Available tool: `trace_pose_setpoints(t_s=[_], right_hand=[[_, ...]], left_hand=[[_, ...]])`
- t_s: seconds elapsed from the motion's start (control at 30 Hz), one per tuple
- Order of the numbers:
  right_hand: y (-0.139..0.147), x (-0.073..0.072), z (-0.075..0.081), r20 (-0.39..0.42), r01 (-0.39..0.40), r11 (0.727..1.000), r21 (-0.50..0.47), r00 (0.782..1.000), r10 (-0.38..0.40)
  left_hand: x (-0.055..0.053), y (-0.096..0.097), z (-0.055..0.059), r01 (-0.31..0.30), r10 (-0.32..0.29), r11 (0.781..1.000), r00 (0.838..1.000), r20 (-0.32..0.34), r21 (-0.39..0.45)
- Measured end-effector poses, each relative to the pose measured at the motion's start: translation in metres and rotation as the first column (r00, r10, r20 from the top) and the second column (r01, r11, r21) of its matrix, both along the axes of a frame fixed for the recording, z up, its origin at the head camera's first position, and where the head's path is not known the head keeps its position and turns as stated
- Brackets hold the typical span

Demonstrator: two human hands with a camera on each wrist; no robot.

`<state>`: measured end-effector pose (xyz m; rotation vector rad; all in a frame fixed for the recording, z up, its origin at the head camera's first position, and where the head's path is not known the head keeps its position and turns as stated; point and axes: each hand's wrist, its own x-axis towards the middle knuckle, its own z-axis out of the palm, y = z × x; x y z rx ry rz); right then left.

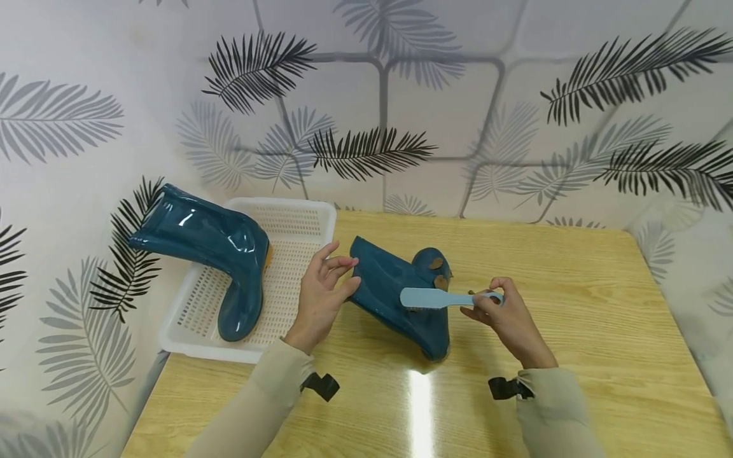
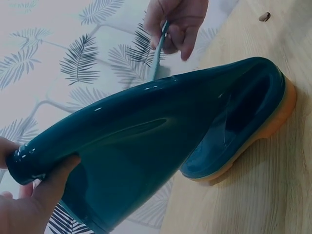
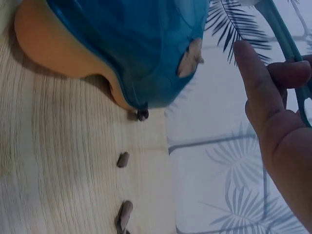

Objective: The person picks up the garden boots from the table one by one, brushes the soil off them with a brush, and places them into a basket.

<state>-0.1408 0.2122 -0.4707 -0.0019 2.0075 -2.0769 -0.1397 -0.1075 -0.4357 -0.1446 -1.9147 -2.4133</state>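
Observation:
A dark teal rubber boot (image 1: 383, 273) with an orange sole stands on the table, its shaft leaning left. At the shaft's opening my left hand (image 1: 323, 292) pinches the rim, with the thumb on the near side in the left wrist view. My right hand (image 1: 509, 318) grips the handle of a light blue brush (image 1: 424, 298). The brush head lies over the boot's shaft near the ankle, bristles facing down. Brown patches (image 1: 441, 282) stick to the boot's foot; one brown clump (image 3: 190, 58) shows closely in the right wrist view.
A white plastic basket (image 1: 329, 222) stands on the left, with a second teal boot (image 1: 212, 232) lying across it and over its edge. Small brown bits (image 3: 124, 159) lie on the wooden table (image 1: 572, 286). Behind is a leaf-patterned wall (image 1: 435, 127).

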Motion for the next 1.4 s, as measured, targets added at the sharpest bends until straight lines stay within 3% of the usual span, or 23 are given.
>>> trace_pose_setpoints(t_s=[0.23,0.53,0.7,0.93,1.03,1.2,1.4], right_hand=[[-0.012,-0.006,-0.002,0.044,0.013,0.995,0.100,0.999,-0.018],[-0.003,-0.003,-0.003,0.018,0.024,0.965,0.260,0.999,-0.030],[0.006,-0.002,0.002,0.019,0.024,0.970,0.241,0.999,-0.029],[0.000,-0.008,0.008,-0.028,0.035,0.994,0.100,0.999,-0.032],[-0.008,-0.010,0.006,-0.029,0.017,0.990,0.136,0.999,-0.013],[-0.009,-0.006,0.001,-0.032,0.010,0.957,0.289,0.999,-0.001],[0.007,-0.003,0.009,-0.023,0.012,0.961,0.277,1.000,-0.005]], left_hand=[[0.002,0.004,0.002,0.046,-0.045,0.997,0.999,-0.023,0.055],[0.003,0.002,0.001,0.016,-0.016,0.997,1.000,-0.001,0.071],[0.005,-0.002,-0.001,0.020,-0.020,0.997,1.000,0.006,0.075],[0.006,-0.001,-0.003,0.036,-0.035,0.997,0.999,-0.016,0.066],[0.007,0.001,-0.003,0.041,-0.040,0.997,0.999,-0.016,0.070],[0.006,0.001,-0.004,0.025,-0.026,0.998,1.000,0.004,0.056],[0.008,-0.003,-0.004,-0.002,0.000,0.998,0.999,0.036,0.059]])
